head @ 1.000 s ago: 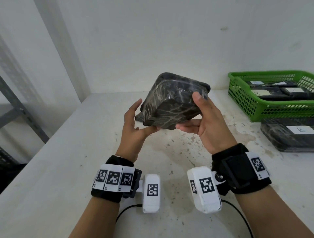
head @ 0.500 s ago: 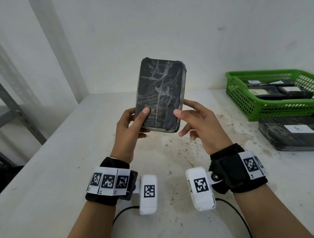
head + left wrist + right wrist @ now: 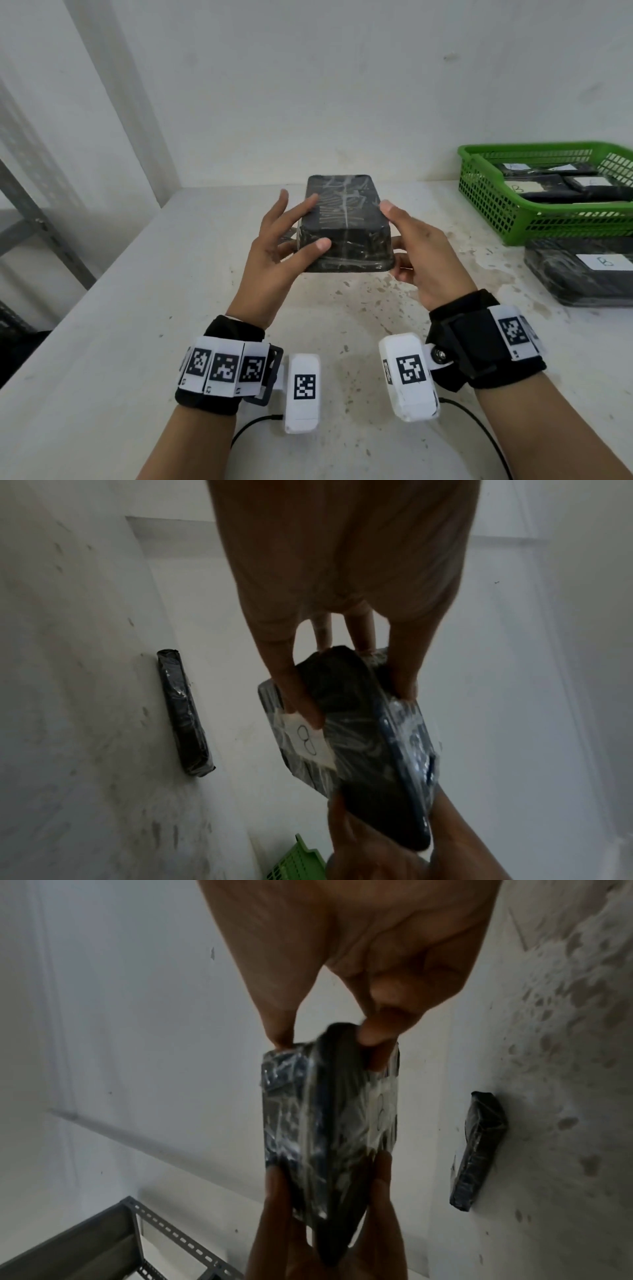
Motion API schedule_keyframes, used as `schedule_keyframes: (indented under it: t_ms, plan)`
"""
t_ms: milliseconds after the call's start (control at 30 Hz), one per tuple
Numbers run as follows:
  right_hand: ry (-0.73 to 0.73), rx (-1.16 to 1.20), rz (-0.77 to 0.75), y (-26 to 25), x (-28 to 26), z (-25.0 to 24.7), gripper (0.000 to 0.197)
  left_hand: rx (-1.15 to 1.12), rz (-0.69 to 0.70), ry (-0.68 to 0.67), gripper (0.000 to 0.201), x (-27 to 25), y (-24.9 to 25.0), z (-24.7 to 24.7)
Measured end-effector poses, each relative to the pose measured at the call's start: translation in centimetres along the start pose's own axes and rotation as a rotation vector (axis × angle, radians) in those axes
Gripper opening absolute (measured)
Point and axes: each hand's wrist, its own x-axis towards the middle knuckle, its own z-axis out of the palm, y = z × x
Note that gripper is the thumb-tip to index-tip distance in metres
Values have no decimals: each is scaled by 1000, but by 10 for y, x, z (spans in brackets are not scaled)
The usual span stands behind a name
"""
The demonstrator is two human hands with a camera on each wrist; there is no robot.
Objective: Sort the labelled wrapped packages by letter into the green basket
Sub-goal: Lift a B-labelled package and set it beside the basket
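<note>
We read a handwritten "B" on the white label [image 3: 306,741] of the wrapped package [image 3: 363,739] held in both hands, another "B" on the package on the table [image 3: 582,270], and "B" on one label in the green basket [image 3: 524,187].

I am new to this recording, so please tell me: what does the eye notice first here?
First, the black wrapped package held above the table's middle between the left hand and right hand. Then the green basket at the far right with labelled packages inside, and another package marked B on the table before it.
</note>
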Motion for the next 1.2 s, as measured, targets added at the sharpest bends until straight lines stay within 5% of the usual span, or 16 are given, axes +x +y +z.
schedule_keyframes:
  t_ms: [67, 133, 400, 667, 800, 933, 1067, 1200]
  plan:
    - [-27, -17, -25, -1, -3, 3, 90, -70, 4, 53, 48, -1, 1, 3]
    - [-106, -11, -103, -2, -6, 6, 96, -97, -7, 89, 38, 0, 2, 4]
    - [-215, 124, -304, -4, -9, 7, 44, -98, -70, 35, 45, -1, 4, 0]
    - [-243, 179, -246, -4, -8, 7, 43, -109, -59, 115, 33, 0, 1, 6]
    - [-181, 210, -274, -3, -9, 10, 34, -124, -68, 88, 40, -1, 2, 6]
    - [-148, 177, -259, 0, -7, 10, 20, -92, -78, 116, 23, 0, 0, 6]
    - [-200, 152, -266, -1, -10, 12, 32, -99, -89, 131, 27, -1, 2, 6]
    - [-143, 157, -328, 1, -11, 14, 20, -117, -89, 84, 40, -1, 4, 5]
